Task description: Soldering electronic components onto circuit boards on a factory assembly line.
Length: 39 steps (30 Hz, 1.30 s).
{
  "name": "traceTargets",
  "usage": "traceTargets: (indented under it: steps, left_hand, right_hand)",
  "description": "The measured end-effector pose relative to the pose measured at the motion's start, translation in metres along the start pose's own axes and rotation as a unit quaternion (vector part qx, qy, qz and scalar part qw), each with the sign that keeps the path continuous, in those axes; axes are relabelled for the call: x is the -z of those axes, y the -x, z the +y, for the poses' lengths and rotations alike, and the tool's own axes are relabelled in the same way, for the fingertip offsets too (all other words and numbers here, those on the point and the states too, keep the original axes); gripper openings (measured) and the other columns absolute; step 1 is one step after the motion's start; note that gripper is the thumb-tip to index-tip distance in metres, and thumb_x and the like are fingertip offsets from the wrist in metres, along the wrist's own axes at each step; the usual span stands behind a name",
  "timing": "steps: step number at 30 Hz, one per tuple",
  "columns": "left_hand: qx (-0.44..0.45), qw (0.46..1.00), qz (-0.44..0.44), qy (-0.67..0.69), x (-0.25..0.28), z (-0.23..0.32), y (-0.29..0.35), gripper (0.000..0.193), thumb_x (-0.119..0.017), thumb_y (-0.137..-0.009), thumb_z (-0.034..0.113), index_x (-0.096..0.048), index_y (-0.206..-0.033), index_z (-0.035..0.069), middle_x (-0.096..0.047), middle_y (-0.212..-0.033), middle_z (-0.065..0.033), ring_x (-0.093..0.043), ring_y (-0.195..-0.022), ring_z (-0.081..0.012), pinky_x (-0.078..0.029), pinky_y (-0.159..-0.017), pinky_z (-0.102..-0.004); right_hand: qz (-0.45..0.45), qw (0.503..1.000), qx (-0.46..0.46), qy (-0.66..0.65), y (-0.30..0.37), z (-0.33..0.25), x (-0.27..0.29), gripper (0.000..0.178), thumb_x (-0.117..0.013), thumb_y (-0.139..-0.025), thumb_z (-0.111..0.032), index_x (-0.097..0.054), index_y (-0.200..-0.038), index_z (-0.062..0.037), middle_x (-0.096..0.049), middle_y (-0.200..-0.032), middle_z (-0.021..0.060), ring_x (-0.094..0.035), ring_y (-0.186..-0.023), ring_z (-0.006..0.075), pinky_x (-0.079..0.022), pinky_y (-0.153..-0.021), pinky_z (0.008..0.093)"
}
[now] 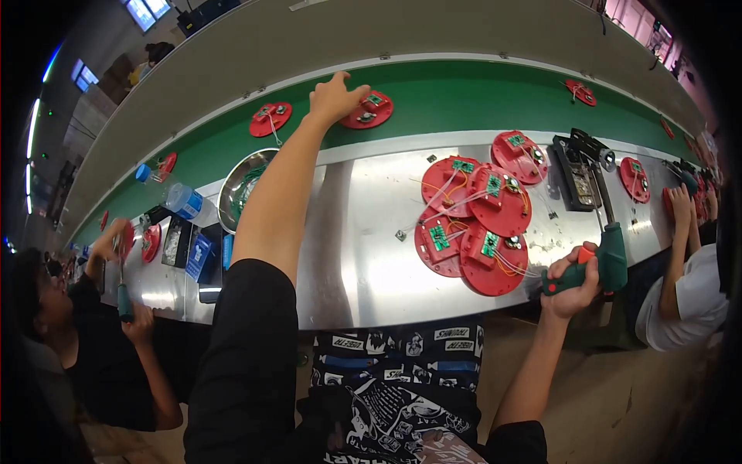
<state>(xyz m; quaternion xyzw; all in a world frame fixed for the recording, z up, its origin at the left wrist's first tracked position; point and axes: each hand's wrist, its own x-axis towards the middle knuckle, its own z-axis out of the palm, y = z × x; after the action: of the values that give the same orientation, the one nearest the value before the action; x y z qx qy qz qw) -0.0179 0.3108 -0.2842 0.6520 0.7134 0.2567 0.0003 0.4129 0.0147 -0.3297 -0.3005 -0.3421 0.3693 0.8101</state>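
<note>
My left hand point(332, 99) reaches far across to the green belt, fingers apart, at the left edge of a red round plate point(379, 117) with a small green circuit board. Whether the fingertips touch the plate is hard to tell. Near the bench's front edge, my right hand point(570, 292) is closed around a green electric screwdriver point(613, 261), its bit pointing away from me. Left of the screwdriver, several red round plates point(498, 210) with circuit boards and loose wires lie overlapping on the metal bench point(363, 232).
Behind the screwdriver sits a black tray point(576, 182) of small parts. A metal bowl point(226, 193) with green contents and a plastic bottle point(184, 199) stand at left. More red plates point(270, 120) lie along the belt point(448, 93). Co-workers point(116, 340) sit on both sides.
</note>
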Motion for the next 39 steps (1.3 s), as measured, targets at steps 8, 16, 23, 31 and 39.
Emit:
traceTargets:
  steps: [8, 16, 23, 31, 39]
  left_hand:
    - [0.294, 0.925, 0.053, -0.236, 0.048, -0.104, -0.021, 0.075, -0.071, -0.079, 0.058, -0.061, -0.134, 0.008, -0.056, -0.139, -0.0181, -0.047, -0.132, -0.0395, -0.036, -0.108, -0.0493]
    - [0.368, 0.928, -0.042, 0.022, 0.064, -0.170, -0.023, 0.074, -0.093, -0.060, 0.039, -0.069, -0.122, 0.007, -0.062, -0.131, -0.0167, -0.057, -0.119, -0.0316, -0.046, -0.096, -0.0422]
    - [0.050, 0.978, -0.147, 0.139, 0.134, -0.038, 0.031, 0.062, -0.088, -0.067, 0.026, -0.068, -0.116, -0.006, -0.072, -0.101, -0.0174, -0.069, -0.087, -0.0237, -0.056, -0.074, -0.0360]
    - [-0.226, 0.874, -0.426, 0.056, 0.148, 0.033, 0.201, 0.064, -0.083, -0.073, 0.017, -0.059, -0.132, 0.007, -0.067, -0.118, -0.0227, -0.067, -0.106, -0.0354, -0.053, -0.095, -0.0406]
    - [-0.117, 0.962, -0.212, 0.124, 0.176, -0.028, 0.195, 0.031, -0.078, -0.077, 0.016, -0.073, -0.104, 0.001, -0.073, -0.095, -0.0134, -0.069, -0.086, -0.0295, -0.054, -0.081, -0.0387]
  right_hand:
    - [0.012, 1.000, -0.006, 0.027, 0.001, -0.003, -0.002, 0.032, -0.046, -0.101, -0.027, -0.055, -0.116, 0.0004, -0.057, -0.087, 0.0087, -0.048, -0.048, 0.0116, -0.042, -0.044, 0.0252]
    - [0.024, 0.999, -0.013, 0.026, 0.001, -0.003, -0.004, 0.033, -0.049, -0.100, -0.027, -0.052, -0.116, 0.0012, -0.054, -0.084, 0.0096, -0.049, -0.046, 0.0160, -0.042, -0.042, 0.0299]
    - [-0.022, 0.999, -0.020, 0.029, 0.001, -0.003, -0.001, 0.031, -0.047, -0.102, -0.027, -0.055, -0.116, -0.0001, -0.056, -0.087, 0.0079, -0.048, -0.050, 0.0128, -0.042, -0.046, 0.0271]
    - [-0.021, 0.999, -0.012, 0.038, -0.001, 0.003, 0.012, 0.036, -0.043, -0.103, -0.030, -0.055, -0.120, -0.0005, -0.057, -0.088, 0.0064, -0.051, -0.055, 0.0123, -0.041, -0.051, 0.0272]
    - [-0.013, 0.999, -0.018, 0.038, -0.001, 0.000, 0.015, 0.036, -0.044, -0.103, -0.031, -0.056, -0.119, -0.0003, -0.057, -0.088, 0.0062, -0.051, -0.055, 0.0122, -0.042, -0.052, 0.0271]
